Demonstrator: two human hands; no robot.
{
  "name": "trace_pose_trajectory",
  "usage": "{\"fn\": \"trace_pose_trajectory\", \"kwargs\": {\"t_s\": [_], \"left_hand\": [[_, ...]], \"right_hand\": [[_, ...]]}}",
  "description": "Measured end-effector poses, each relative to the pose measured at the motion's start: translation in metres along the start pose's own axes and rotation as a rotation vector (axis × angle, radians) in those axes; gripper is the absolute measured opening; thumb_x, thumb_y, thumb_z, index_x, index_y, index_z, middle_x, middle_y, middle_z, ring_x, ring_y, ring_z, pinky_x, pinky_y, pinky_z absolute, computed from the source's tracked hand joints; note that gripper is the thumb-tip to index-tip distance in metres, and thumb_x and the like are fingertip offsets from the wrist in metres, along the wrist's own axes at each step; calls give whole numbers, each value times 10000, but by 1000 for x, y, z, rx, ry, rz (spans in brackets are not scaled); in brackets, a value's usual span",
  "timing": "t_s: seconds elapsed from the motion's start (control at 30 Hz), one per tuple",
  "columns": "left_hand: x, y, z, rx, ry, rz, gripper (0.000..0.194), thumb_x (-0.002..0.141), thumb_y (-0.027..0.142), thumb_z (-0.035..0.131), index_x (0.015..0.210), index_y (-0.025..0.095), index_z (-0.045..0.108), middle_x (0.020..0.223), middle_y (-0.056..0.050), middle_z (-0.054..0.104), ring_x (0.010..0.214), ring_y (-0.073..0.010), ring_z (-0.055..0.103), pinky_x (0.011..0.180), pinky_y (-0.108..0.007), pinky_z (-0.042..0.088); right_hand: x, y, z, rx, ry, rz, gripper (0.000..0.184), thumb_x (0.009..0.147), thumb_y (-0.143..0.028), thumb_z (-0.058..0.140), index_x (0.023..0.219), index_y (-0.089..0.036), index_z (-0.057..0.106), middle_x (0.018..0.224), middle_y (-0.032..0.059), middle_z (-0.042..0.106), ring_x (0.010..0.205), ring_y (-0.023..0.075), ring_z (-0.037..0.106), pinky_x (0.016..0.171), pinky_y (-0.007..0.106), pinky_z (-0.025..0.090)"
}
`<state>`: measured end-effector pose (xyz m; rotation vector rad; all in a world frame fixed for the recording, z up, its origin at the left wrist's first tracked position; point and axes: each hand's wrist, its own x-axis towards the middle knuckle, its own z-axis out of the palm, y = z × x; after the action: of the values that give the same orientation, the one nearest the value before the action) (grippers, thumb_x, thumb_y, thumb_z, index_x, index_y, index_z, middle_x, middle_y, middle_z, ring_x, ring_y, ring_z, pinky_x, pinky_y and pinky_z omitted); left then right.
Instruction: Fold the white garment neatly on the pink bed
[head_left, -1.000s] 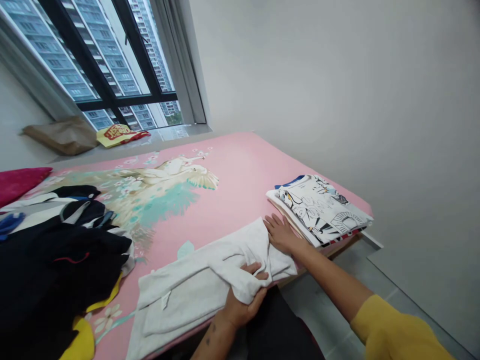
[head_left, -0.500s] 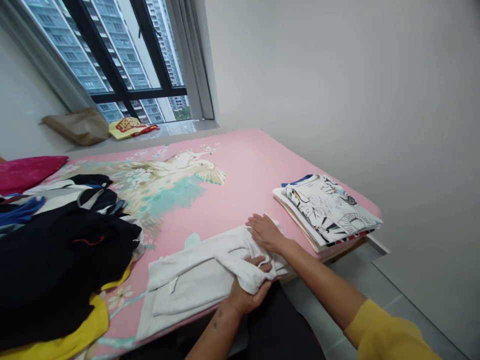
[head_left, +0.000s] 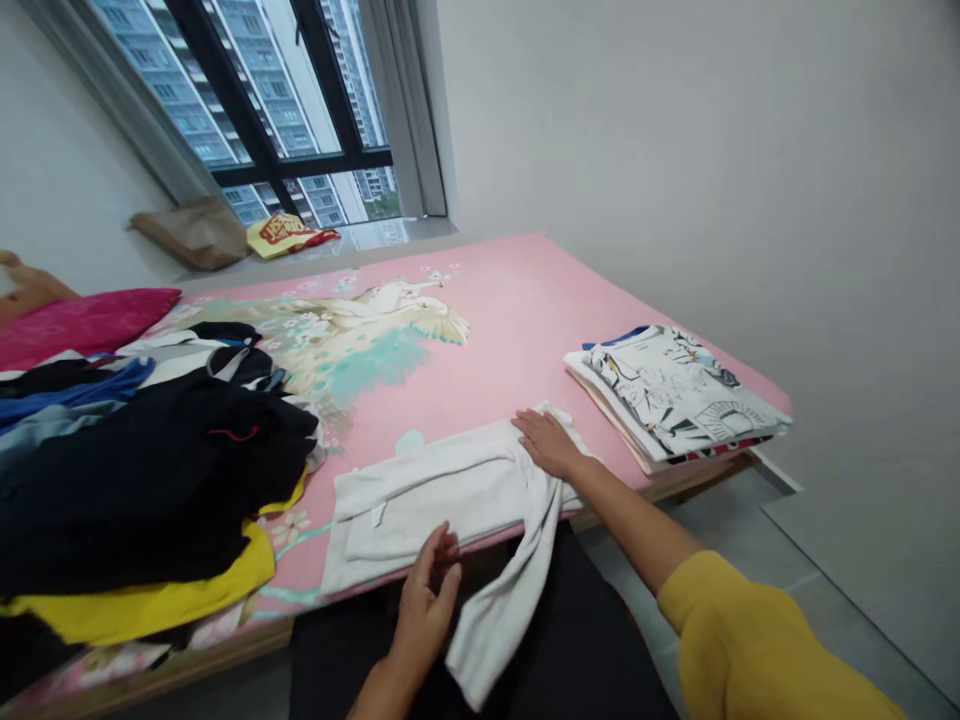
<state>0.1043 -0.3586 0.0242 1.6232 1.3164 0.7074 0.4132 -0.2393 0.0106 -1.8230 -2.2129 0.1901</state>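
Note:
A white garment (head_left: 427, 495) lies near the front edge of the pink bed sheet (head_left: 495, 340). One of its sleeves (head_left: 502, 610) hangs down over the edge. My right hand (head_left: 546, 442) lies flat on the garment's right end, fingers stretched out. My left hand (head_left: 427, 605) is at the bed's front edge, fingers straight and touching the garment's lower hem, holding nothing.
A stack of folded printed shirts (head_left: 675, 395) sits at the bed's right corner. A heap of dark and yellow clothes (head_left: 142, 470) covers the left side, with a magenta cloth (head_left: 82, 325) behind it. Bags (head_left: 225, 232) lie on the windowsill. Grey floor lies at the right.
My left hand has let go of the bunched sleeve, which now hangs over the bed's edge. The hand moved down and left to the hem. The garment lies flatter.

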Motion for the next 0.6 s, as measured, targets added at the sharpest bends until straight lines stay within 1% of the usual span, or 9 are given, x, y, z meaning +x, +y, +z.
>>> {"fn": "trace_pose_trajectory", "kwargs": {"t_s": [0.07, 0.1, 0.17, 0.27, 0.3, 0.37, 0.43, 0.5, 0.6], "left_hand": [[-23, -12, 7, -134, -66, -214, 577, 824, 587, 421, 1231, 188, 515, 1246, -122, 580, 1114, -258, 577, 868, -390, 517], [-32, -18, 15, -145, -100, -280, 592, 806, 612, 427, 1186, 175, 547, 1232, -127, 590, 1119, -266, 573, 860, -389, 519], [-42, -27, 33, -120, -155, -320, 623, 771, 623, 467, 1183, 165, 553, 1264, -134, 570, 1171, -270, 535, 925, -398, 480], [-41, -33, 55, -57, -199, -270, 622, 768, 551, 517, 1245, 151, 505, 1313, -147, 529, 1207, -252, 499, 1002, -398, 408], [-38, -33, 60, -22, -231, -254, 589, 784, 516, 509, 1235, 138, 509, 1268, -153, 560, 1160, -247, 532, 969, -397, 429], [-34, -25, 64, 42, -318, -223, 457, 804, 444, 493, 1105, 112, 582, 1049, -135, 656, 966, -225, 608, 833, -369, 488], [-35, -9, 65, 62, -384, -194, 295, 768, 382, 539, 874, 123, 634, 824, -68, 656, 771, -175, 598, 710, -304, 487], [-44, 12, 68, 32, -412, -118, 173, 704, 322, 607, 711, 149, 610, 759, -18, 617, 712, -129, 552, 680, -246, 451], [-62, 41, 76, -8, -511, 78, 99, 678, 258, 616, 663, 165, 584, 737, 14, 581, 688, -95, 515, 655, -198, 408]], "right_hand": [[-2, 1, 1, 10, -5, 3, 472, 937, -306, 276, 1378, -184, 390, 1474, 65, 323, 1369, 203, 247, 1119, 449, 153], [-3, 2, 1, 15, -9, 5, 473, 938, -307, 273, 1381, -182, 385, 1476, 66, 318, 1371, 203, 239, 1120, 450, 144], [-4, 4, 2, 21, -19, 7, 474, 941, -308, 270, 1385, -179, 376, 1482, 66, 307, 1378, 205, 219, 1123, 452, 125], [-4, 5, 2, 22, -31, 10, 474, 943, -305, 271, 1387, -175, 371, 1484, 66, 302, 1380, 211, 206, 1122, 459, 116], [-5, 5, 2, 20, -34, 10, 473, 942, -303, 274, 1386, -173, 372, 1483, 67, 304, 1379, 214, 208, 1121, 461, 118], [-5, 4, 1, 16, -39, 11, 470, 941, -297, 282, 1384, -168, 374, 1479, 72, 311, 1375, 221, 217, 1117, 467, 127], [-7, 4, 0, 11, -47, 10, 469, 941, -293, 283, 1382, -162, 374, 1479, 79, 311, 1372, 227, 222, 1114, 477, 131], [-8, 5, 0, 6, -58, 5, 474, 944, -289, 271, 1387, -148, 365, 1483, 92, 298, 1373, 237, 215, 1111, 491, 126], [-9, 9, 3, 18, -61, -4, 480, 937, -289, 280, 1382, -133, 371, 1477, 112, 304, 1369, 257, 223, 1104, 516, 127]]}}
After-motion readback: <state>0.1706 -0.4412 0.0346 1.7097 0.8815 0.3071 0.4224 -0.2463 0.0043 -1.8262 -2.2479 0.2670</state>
